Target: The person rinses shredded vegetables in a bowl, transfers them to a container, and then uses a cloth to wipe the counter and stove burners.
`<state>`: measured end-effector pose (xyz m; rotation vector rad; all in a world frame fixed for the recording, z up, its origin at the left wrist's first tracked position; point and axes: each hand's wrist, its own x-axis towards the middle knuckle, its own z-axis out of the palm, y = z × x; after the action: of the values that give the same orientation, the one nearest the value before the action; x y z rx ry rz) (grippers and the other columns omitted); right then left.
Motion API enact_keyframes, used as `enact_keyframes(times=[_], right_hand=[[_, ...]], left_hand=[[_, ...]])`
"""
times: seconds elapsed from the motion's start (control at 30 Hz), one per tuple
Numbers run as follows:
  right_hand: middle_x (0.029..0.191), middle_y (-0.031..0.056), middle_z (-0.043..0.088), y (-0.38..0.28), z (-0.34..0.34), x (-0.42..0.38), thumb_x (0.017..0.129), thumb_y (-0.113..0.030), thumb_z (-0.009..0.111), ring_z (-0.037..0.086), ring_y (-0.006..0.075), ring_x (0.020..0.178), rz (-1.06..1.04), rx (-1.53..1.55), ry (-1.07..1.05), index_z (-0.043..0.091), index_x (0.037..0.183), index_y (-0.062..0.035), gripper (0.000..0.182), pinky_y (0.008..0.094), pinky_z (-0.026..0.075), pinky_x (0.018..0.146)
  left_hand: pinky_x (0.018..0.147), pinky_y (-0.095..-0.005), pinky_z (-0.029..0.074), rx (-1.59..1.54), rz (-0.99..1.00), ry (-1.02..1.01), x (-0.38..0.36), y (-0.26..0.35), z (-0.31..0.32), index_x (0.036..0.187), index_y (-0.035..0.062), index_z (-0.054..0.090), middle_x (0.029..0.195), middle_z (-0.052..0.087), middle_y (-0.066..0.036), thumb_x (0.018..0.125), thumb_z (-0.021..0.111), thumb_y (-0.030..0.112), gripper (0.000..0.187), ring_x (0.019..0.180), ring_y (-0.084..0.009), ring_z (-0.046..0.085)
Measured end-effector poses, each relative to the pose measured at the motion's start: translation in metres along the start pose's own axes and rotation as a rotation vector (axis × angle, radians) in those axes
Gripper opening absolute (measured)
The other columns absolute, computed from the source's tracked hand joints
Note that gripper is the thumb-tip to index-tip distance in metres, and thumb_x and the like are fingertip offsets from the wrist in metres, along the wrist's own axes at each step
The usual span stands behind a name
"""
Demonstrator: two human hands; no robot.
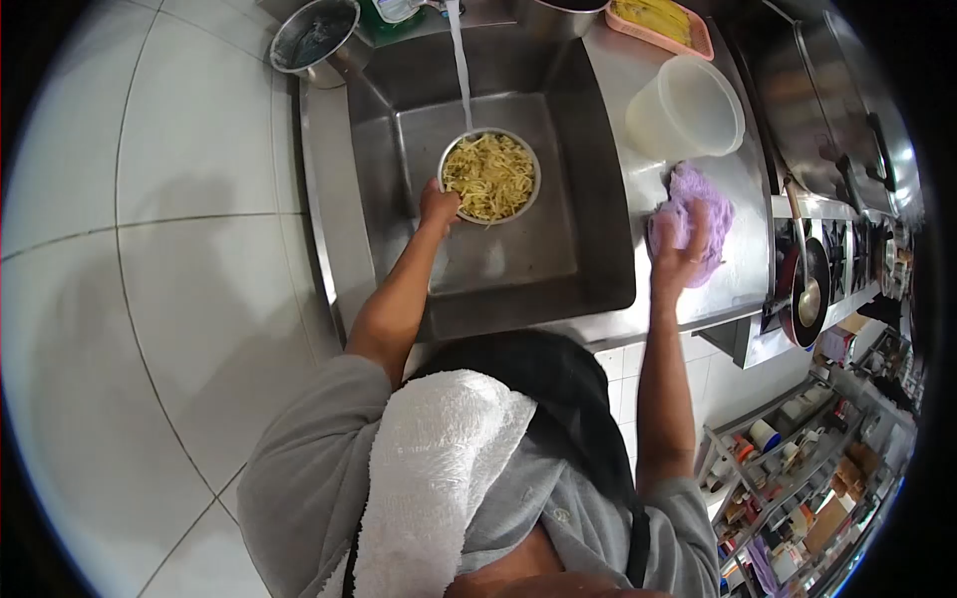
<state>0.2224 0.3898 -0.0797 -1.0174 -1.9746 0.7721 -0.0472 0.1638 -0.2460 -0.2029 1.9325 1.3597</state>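
My left hand grips the near-left rim of a round metal bowl, held inside the steel sink. Pale yellow shredded food fills the bowl; its exact kind I cannot make out. Running water falls from above and comes down at the bowl's far edge. On the steel counter to the right, my right hand is closed over a bunched purple cloth, its fingers curled into the fabric.
Behind the cloth stands a translucent plastic tub. A pink basket with yellow food sits farther back. One metal pot is at the sink's far-left corner. To the right are a pan with a ladle and a stove; shelves lie below.
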Motion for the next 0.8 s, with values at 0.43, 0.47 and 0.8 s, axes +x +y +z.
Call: enact_keyframes(times=[0.43,0.47,0.8], right_hand=[[0.109,0.0211,0.054,-0.048,0.059,-0.104,0.073,0.005,0.045,0.062,0.0362,0.092,1.125,1.050,-0.618,0.036,0.124,0.0057,0.052,0.0515,0.057,0.073],[0.108,0.0211,0.055,-0.048,0.057,-0.105,0.072,0.005,0.045,0.062,0.0360,0.090,1.118,1.055,-0.631,0.036,0.123,0.0067,0.052,0.0518,0.057,0.073],[0.107,0.0205,0.053,-0.087,0.038,-0.093,0.071,0.006,0.043,0.062,0.0379,0.091,0.985,1.068,-0.669,0.037,0.120,0.0056,0.050,0.0555,0.056,0.074]], left_hand=[[0.078,-0.0411,0.052,0.587,0.772,-0.006,-0.178,0.069,-0.025,0.125,0.0002,0.043,0.121,0.049,-0.022,0.080,0.061,0.015,0.050,0.097,-0.0313,0.060],[0.085,-0.0429,0.050,0.771,1.071,0.177,-0.175,0.069,-0.026,0.125,0.0004,0.045,0.123,0.048,-0.022,0.081,0.062,0.018,0.050,0.100,-0.0332,0.059],[0.090,-0.0435,0.042,0.821,1.347,-0.251,-0.184,0.122,0.057,0.099,0.0062,0.065,0.105,0.062,-0.012,0.081,0.062,0.031,0.031,0.103,-0.0313,0.055]])
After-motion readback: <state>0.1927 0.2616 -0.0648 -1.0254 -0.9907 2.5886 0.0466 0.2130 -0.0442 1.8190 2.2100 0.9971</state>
